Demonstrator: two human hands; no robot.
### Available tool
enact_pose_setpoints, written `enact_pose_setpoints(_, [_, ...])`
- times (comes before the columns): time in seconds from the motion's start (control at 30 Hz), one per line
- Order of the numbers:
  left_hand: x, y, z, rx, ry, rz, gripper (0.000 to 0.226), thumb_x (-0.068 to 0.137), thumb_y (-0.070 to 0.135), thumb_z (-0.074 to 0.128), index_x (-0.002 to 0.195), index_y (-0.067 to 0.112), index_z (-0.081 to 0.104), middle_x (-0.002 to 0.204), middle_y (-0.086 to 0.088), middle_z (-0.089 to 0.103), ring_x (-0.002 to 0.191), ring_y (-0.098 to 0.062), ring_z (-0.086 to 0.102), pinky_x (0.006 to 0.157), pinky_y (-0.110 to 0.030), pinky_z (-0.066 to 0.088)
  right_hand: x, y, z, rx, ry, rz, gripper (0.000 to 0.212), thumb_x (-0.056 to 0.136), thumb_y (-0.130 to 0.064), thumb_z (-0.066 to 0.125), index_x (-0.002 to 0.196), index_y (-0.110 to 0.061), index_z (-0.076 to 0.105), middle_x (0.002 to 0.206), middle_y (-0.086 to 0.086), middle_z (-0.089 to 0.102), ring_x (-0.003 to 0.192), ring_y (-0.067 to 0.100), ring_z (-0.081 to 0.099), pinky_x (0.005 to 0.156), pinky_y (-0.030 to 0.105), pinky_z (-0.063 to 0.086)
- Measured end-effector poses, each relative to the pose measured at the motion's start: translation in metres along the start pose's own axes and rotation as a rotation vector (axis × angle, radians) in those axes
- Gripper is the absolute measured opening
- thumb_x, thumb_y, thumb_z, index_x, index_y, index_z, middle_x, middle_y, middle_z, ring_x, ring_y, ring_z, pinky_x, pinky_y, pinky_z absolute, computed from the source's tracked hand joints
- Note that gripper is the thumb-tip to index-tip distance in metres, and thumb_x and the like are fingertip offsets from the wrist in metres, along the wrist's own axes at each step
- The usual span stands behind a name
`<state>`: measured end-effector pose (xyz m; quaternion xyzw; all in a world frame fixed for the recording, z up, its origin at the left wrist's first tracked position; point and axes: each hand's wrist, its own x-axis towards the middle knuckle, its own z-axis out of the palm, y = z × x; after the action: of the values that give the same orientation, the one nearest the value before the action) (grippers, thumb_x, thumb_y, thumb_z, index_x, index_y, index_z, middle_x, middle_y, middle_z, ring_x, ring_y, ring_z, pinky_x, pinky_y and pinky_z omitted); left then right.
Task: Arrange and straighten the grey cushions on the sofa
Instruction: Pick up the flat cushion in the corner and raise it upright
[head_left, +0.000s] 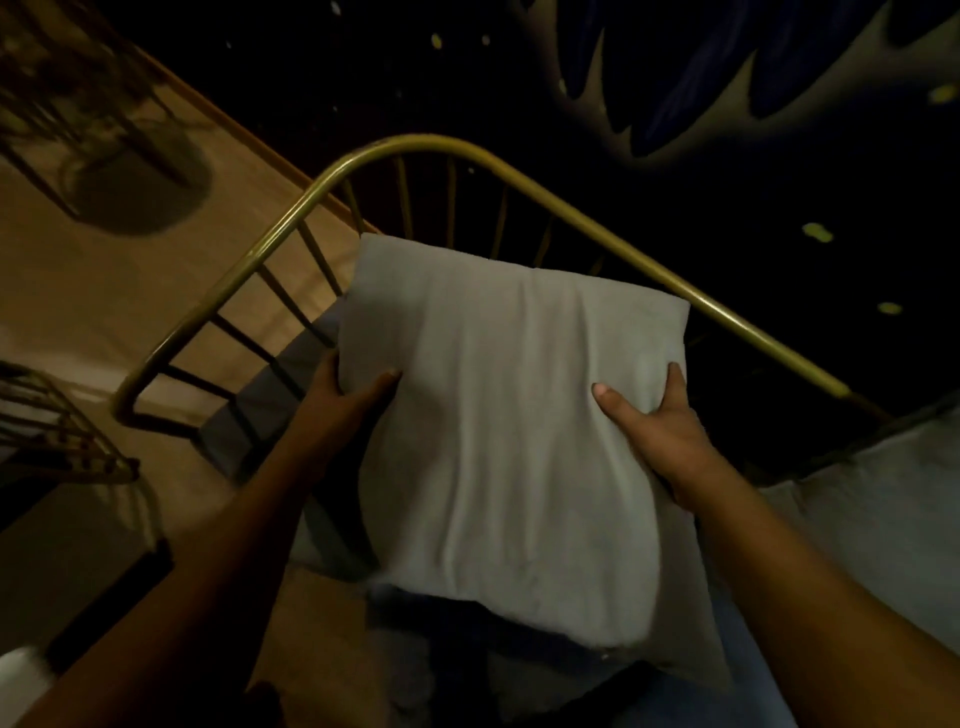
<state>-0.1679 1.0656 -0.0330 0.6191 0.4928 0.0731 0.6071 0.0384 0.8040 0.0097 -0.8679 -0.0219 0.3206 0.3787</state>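
A large pale grey cushion (514, 431) fills the middle of the head view, held up in the air over the sofa's end. My left hand (343, 400) grips its left edge, thumb on the front face and fingers hidden behind. My right hand (654, 431) grips the right edge the same way. The cushion's top edge lies close to the curved brass rail (291, 218) of the sofa frame. A second grey cushion (883, 509) lies on the seat at the right, partly behind my right forearm.
The brass frame with dark vertical bars wraps the sofa's end. A tan floor (156, 291) spreads to the left, with a wire chair or stand (67, 431) at the left edge. A dark patterned wall (675, 104) rises behind.
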Motion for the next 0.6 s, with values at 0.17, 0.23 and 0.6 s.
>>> enact_pose_setpoints(0.17, [-0.074,0.017,0.047,-0.017,-0.052,0.177,0.089,0.063,0.054,0.076,0.139,0.034,0.033,0.138,0.003,0.048,0.121,-0.019,0.049,0.096,-0.041,0.046,-0.068,0.038,-0.066,-0.043,0.137,-0.117,0.124,0.050,-0.080,0.066,0.147,-0.038,0.000,0.150,0.008,0.030,0.128,0.032,0.043,0.102,0.047,0.039])
enact_pose_setpoints(0.23, [-0.104,0.023,0.071,0.077,-0.016,0.260,0.085,0.068,0.052,0.073,0.139,0.037,0.028,0.140,-0.001,0.044,0.123,-0.020,0.045,0.100,-0.044,0.040,-0.096,0.056,-0.095,-0.009,0.210,-0.182,0.122,0.051,-0.078,0.067,0.147,-0.040,0.003,0.148,0.005,0.035,0.125,0.027,0.046,0.101,0.044,0.041])
enact_pose_setpoints(0.6, [-0.233,0.062,0.224,0.095,-0.272,0.645,0.104,0.062,0.054,0.074,0.145,0.040,0.012,0.149,0.000,0.033,0.132,-0.018,0.039,0.109,-0.045,0.034,-0.217,0.161,-0.247,0.048,0.666,-0.166,0.125,0.048,-0.073,0.071,0.144,-0.044,-0.004,0.151,0.010,0.028,0.135,0.036,0.030,0.108,0.057,0.031])
